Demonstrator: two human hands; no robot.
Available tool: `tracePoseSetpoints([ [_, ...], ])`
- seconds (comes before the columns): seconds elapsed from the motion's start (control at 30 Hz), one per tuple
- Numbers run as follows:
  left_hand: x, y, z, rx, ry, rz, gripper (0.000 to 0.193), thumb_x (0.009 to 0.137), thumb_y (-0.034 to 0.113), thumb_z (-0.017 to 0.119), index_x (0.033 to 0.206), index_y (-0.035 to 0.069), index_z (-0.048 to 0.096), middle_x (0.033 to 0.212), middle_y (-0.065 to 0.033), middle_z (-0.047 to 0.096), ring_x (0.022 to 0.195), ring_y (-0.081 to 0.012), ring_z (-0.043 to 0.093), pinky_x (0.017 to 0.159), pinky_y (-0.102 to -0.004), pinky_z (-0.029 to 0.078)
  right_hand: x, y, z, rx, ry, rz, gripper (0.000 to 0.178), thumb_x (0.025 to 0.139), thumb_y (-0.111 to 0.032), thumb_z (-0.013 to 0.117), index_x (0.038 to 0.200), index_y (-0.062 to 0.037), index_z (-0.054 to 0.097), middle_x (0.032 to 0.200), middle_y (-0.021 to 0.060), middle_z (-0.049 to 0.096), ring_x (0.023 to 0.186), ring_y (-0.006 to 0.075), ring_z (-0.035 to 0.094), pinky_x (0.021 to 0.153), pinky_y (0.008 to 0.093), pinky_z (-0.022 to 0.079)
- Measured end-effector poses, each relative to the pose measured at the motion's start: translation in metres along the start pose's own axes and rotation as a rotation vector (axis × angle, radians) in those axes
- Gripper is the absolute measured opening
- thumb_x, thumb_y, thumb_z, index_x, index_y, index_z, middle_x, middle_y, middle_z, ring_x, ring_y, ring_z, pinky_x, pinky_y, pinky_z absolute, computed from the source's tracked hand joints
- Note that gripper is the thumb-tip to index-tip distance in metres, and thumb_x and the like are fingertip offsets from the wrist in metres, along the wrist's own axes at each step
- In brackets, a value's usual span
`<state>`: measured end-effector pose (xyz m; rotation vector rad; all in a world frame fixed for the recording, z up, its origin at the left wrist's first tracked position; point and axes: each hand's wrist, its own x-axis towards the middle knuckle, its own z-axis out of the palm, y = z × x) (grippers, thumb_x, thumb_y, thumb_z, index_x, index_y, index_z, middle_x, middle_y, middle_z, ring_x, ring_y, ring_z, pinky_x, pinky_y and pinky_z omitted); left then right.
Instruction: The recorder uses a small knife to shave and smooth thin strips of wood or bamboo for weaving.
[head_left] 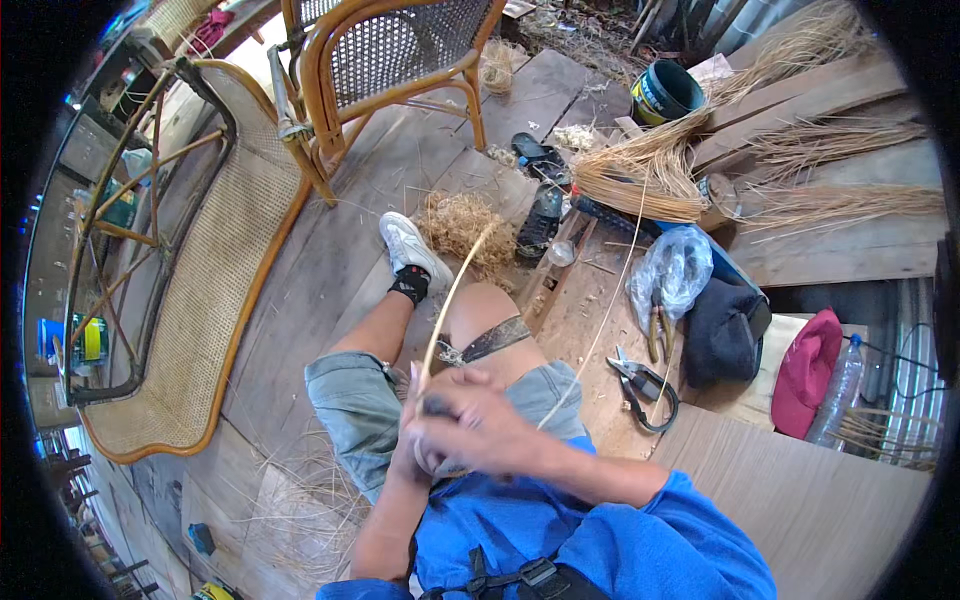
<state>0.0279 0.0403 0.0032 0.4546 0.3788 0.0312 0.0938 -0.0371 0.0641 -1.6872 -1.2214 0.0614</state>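
Observation:
Both hands are closed together over my lap, slightly blurred. My left hand is wrapped round the base of a pale, curved rattan strip, which rises toward the white shoe. My right hand lies across it and partly hides it. A dark, rounded end, like a tool's handle, shows in the right hand; its blade or tip is hidden. One long thin rattan strand runs from the right hand's side up to the bundle of strands. A dark band is strapped round my bare knee.
Cutters and pliers lie at right, beside a plastic bag, a dark cap and a red cap. Shavings and sandals are ahead. A woven rattan seat stands left, a chair beyond.

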Motion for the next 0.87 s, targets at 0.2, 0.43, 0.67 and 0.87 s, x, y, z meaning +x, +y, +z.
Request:
tracePoseSetpoints([
  [0.2,-0.1,0.049,-0.048,0.523,-0.143,0.001,0.058,0.085,0.05,0.053,0.092,-0.007,0.061,0.074,-0.0116,0.061,0.062,-0.017,0.057,0.057,-0.0287,0.047,0.021,0.015,-0.052,0.915,0.029,0.769,0.011,0.087,-0.014,0.055,0.091,-0.0029,0.056,0.064,0.0045,0.057,0.05,0.0111,0.054,0.044,0.0227,0.045],
  [0.43,-0.253,0.183,-0.156,2.172,0.944,0.096,0.026,0.088,0.026,0.05,0.089,0.001,0.06,0.079,-0.0199,0.06,0.07,-0.0368,0.056,0.064,-0.0429,0.045,0.053,0.071,-0.088,0.956,0.612,0.899,0.01,0.086,-0.015,0.056,0.087,-0.0056,0.051,0.062,0.0053,0.054,0.047,0.015,0.053,0.042,0.0278,0.045],
  [0.67,-0.345,0.194,-0.29,2.245,1.144,-0.087,0.025,0.087,0.021,0.045,0.082,0.0,0.056,0.082,-0.0199,0.055,0.072,-0.0373,0.052,0.068,-0.0458,0.042,0.074,0.104,-0.154,0.622,0.786,0.354,0.009,0.087,-0.012,0.057,0.087,-0.0033,0.058,0.07,0.0043,0.055,0.053,0.0119,0.052,0.044,0.0253,0.043],
  [0.87,-0.248,0.079,-0.314,1.622,1.204,0.311,0.022,0.082,0.019,0.047,0.072,0.0,0.054,0.073,-0.0207,0.053,0.066,-0.0386,0.049,0.059,-0.0435,0.039,0.094,0.036,-0.133,-0.02,0.738,-0.03,0.011,0.086,-0.006,0.056,0.096,-0.0029,0.06,0.076,0.0057,0.058,0.066,0.0095,0.055,0.062,0.0229,0.047],
])
